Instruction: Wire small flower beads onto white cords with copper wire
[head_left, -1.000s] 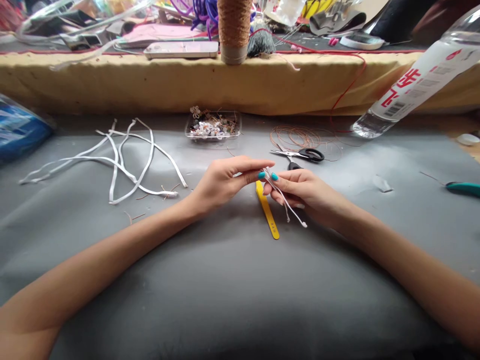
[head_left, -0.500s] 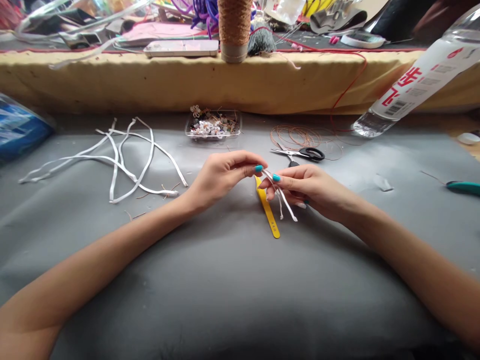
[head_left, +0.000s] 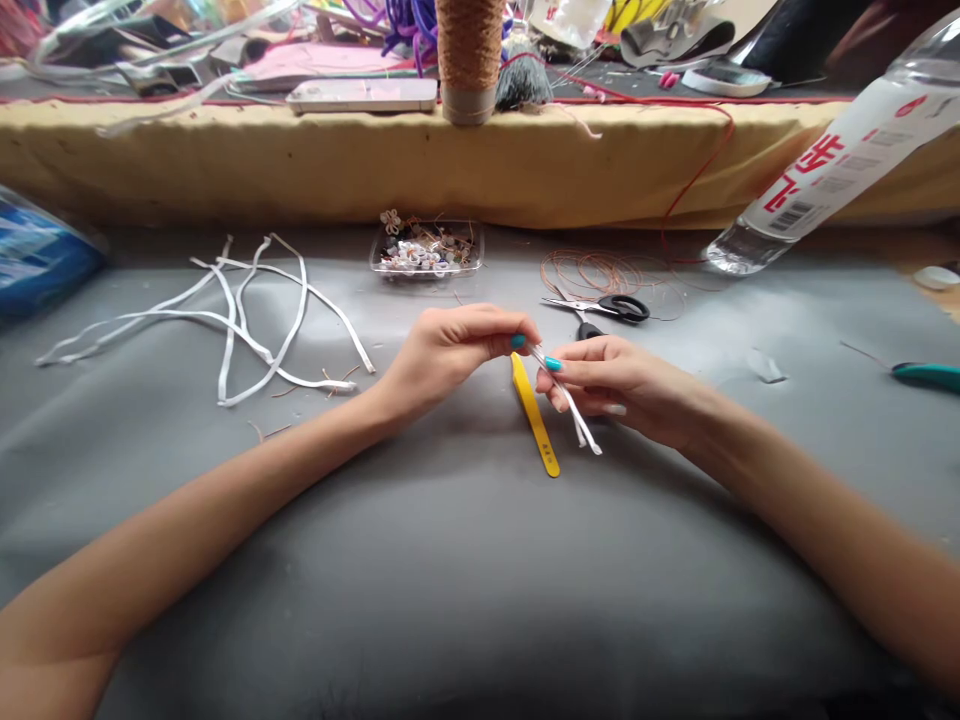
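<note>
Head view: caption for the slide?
Both hands, left and right, pinch a white cord above yellow tweezers on a grey mat.

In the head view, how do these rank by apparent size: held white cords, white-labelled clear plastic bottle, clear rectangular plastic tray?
1. Bottle, partly out of frame
2. Tray
3. Cords, partly hidden
</note>
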